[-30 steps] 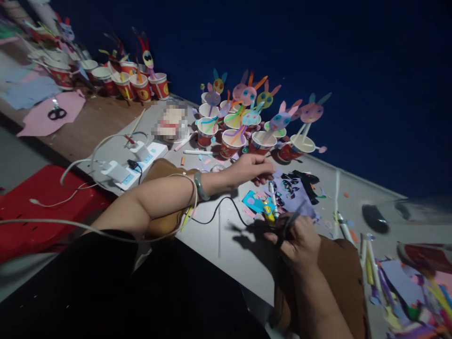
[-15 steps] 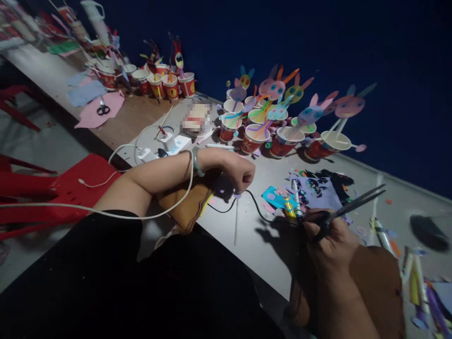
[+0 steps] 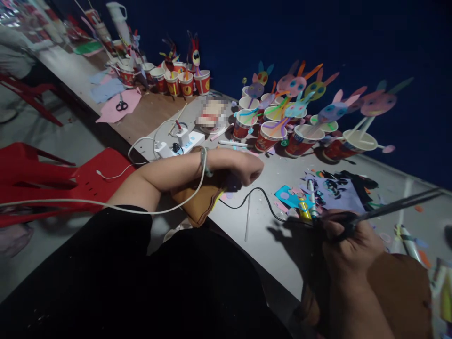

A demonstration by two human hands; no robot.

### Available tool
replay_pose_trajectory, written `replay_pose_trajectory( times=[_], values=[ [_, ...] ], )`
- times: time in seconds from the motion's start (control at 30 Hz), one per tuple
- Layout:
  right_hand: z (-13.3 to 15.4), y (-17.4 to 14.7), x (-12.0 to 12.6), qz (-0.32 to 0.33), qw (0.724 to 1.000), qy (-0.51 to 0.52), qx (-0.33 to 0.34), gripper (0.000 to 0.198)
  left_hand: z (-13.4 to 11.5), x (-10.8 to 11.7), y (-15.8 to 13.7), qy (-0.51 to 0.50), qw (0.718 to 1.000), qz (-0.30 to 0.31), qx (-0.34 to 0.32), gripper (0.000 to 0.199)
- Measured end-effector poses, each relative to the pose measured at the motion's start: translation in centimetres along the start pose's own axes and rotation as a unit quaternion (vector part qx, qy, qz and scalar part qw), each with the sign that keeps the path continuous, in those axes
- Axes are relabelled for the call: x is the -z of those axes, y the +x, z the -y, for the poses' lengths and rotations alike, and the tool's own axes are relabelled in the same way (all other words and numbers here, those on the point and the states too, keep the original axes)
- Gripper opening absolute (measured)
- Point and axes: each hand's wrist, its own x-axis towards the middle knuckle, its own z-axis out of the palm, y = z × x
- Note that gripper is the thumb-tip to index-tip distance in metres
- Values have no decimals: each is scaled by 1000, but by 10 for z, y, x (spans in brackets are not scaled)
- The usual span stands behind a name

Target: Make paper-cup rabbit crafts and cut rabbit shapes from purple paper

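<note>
My right hand is closed around the dark handles of a pair of scissors, whose blades point off to the right. Just left of that hand, a yellow marker and a white marker lie near a blue paper piece. My left hand is curled into a fist over the table, palm side hidden, so what it holds, if anything, cannot be made out. Beneath that forearm sits a brown bag. A thin white stick lies on the table below the fist.
Red paper cups with paper bunny figures stand along the dark blue wall. A power strip with chargers and a white cable lies to the left. Purple paper with black scraps is at right; a red chair stands beside the table.
The view has shifted, so most things sit further right or lower in the picture. My right hand still grips the scissors; the left fist stays over the same spot of the table.
</note>
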Motion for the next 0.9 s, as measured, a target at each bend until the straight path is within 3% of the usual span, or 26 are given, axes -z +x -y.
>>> replay_pose_trajectory(
  times=[0.1,0.2,0.3,0.47,0.63,0.9],
  values=[
    [3,2,-6,-78,992,101,3,33,-10,14,7,-39,991,-122,-46,10],
    [6,7,-10,-155,975,160,15,41,-25,11,24,-33,982,-171,-72,6],
    [8,12,-10,-195,965,175,10,46,-40,-3,44,3,984,-156,-88,14],
    [5,17,-3,-223,951,211,-28,45,-52,-21,79,45,988,-140,-57,38],
    [7,21,1,-257,948,177,-60,47,-56,-28,109,63,988,-125,-61,37],
    [-1,23,13,-289,943,145,-83,30,-50,-23,107,44,994,-93,-37,33]
  ],
)
